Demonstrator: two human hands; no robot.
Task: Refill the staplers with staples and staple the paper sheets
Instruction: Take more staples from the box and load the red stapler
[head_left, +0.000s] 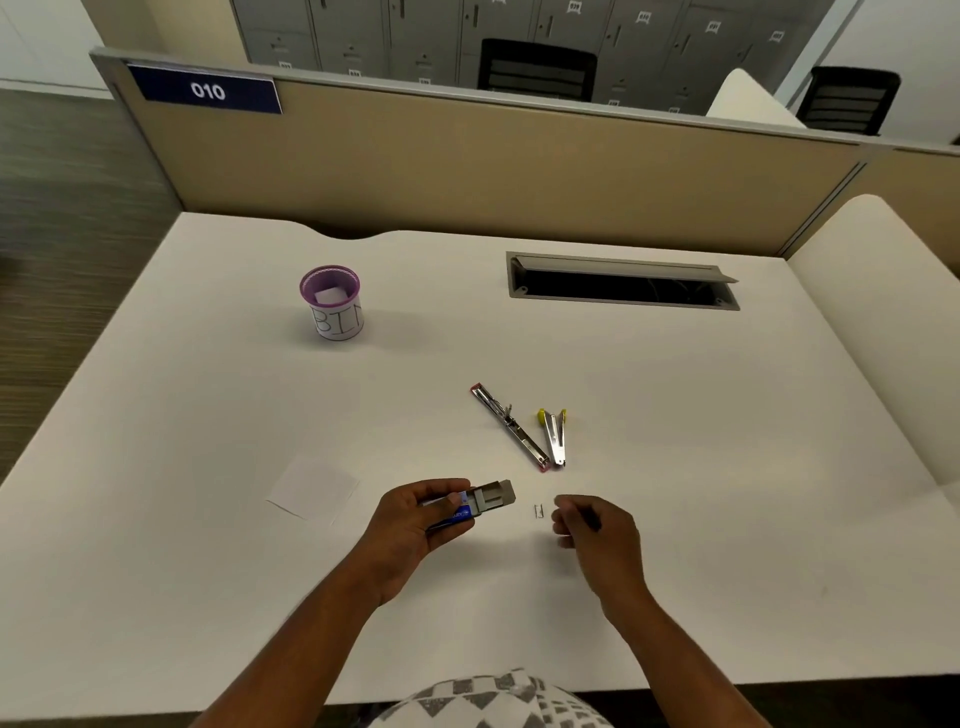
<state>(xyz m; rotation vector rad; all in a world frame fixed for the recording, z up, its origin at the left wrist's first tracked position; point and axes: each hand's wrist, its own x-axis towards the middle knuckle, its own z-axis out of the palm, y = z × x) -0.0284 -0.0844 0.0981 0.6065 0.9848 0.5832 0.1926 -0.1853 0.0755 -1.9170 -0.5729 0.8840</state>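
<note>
Blue staple box (457, 512) gripped in left hand (410, 525), tray slid out — refill step. Right hand (592, 525) loosely curled, empty, staple strip (538, 511) just beside its fingertips. Next: pinch strip, carry to opened staplers (524, 431) lying beyond.

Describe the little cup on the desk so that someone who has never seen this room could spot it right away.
Start at the white desk and look toward its far left, below the blue "010" sign on the partition. There the cup stands upright and alone, well away from the staplers. It is the only round thing there, with a purple rim, a white label hand-lettered "BIN", and a white scrap inside.
</note>
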